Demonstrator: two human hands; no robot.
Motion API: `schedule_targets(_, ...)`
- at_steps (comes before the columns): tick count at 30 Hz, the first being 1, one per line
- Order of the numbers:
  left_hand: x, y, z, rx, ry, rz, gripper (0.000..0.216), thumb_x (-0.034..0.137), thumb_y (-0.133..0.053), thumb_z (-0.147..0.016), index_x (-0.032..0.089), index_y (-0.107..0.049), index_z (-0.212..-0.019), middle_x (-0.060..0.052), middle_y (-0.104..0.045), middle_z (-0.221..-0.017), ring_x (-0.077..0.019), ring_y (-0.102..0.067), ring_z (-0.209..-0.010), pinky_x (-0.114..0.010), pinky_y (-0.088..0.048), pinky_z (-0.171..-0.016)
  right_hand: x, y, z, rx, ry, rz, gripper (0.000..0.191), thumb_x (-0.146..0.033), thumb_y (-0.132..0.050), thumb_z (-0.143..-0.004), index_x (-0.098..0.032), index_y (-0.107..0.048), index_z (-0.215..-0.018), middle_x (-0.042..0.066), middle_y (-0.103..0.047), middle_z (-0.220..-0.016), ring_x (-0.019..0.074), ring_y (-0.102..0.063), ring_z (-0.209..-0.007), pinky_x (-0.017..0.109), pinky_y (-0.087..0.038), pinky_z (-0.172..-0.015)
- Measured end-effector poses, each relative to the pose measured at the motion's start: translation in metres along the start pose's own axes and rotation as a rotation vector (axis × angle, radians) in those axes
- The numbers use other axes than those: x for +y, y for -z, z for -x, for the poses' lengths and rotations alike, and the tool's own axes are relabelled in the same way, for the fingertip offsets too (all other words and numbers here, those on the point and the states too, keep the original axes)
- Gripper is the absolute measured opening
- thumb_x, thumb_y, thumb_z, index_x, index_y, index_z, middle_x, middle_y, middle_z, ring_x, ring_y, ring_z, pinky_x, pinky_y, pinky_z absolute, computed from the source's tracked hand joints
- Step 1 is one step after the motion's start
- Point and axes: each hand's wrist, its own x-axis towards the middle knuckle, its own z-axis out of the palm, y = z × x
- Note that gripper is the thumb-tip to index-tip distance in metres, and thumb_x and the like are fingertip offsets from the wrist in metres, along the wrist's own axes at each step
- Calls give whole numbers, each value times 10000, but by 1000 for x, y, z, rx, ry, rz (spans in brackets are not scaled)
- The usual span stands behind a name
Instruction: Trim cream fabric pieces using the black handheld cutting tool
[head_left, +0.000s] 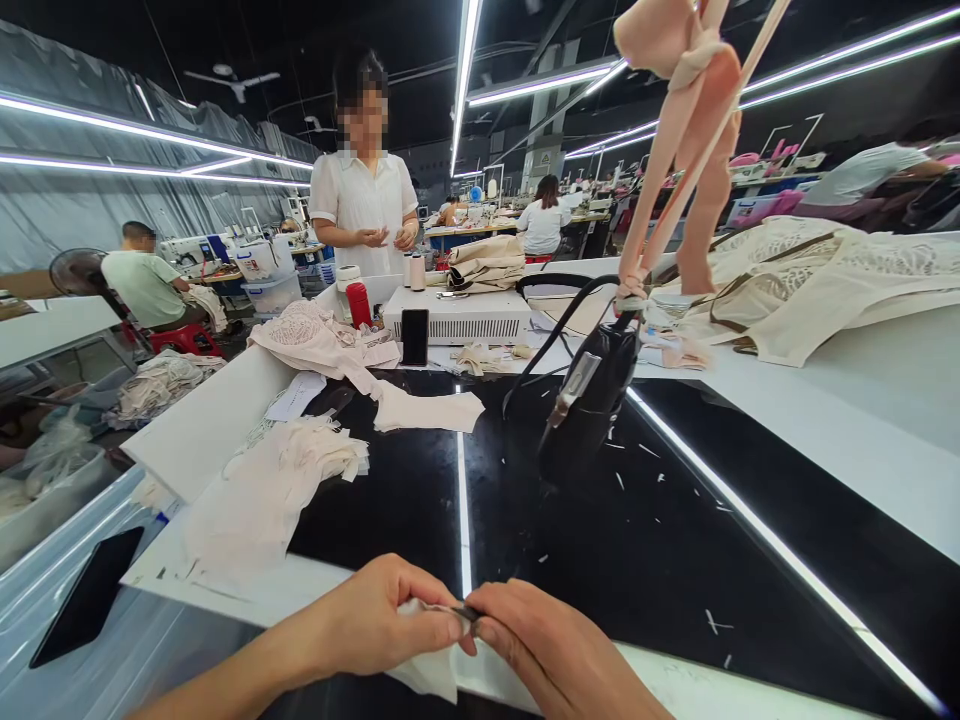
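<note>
My left hand is closed in a pinch on a cream fabric piece, which hangs below the fingers near the table's front edge. Its fingertips meet those of my right hand, whose fingers are pressed together. A small dark thing shows between the two sets of fingertips; its kind is too hidden to tell. Left of my hands lies a pile of pale fabric pieces. A cream bra part with lace rests beyond it, its strip reaching over the black table surface.
A black iron-like tool with a cable stands on the black surface, peach straps tied above it. Phones, a white box and a red bottle are behind. Lace garments lie right. A person stands opposite.
</note>
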Motion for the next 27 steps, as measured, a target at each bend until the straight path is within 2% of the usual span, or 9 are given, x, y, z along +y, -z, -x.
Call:
schedule_targets(19, 9, -2, 1, 1, -1, -13, 270, 300, -584, -866, 165, -817, -874, 26, -507, -649, -119, -395, -640, -252, -283, -587, 5, -3, 6, 47, 95, 61, 343, -324, -333, -1102, -247, -589, -888, -27, -652, -790, 145, -614, -699, 256, -455, -614)
schedule_targets(22, 7, -2, 0, -6, -1, -17, 266, 310, -592, -872, 175, -821, -889, 30, -488, -636, -119, -381, -629, -254, -269, -574, 3, -2, 5, 59, 94, 59, 360, -342, -331, -1103, -246, -581, -862, -30, -645, -765, 142, -617, -683, 251, -452, -596)
schedule_targets(27, 3, -3, -3, -1, -35, 0, 256, 299, -606, -870, 178, -830, -897, 19, -569, -680, -121, -420, -659, -245, -300, -601, 6, -5, 1, 94, 127, 56, 408, -422, -292, -1106, -262, -599, -891, -30, -677, -795, 131, -646, -700, 233, -471, -615)
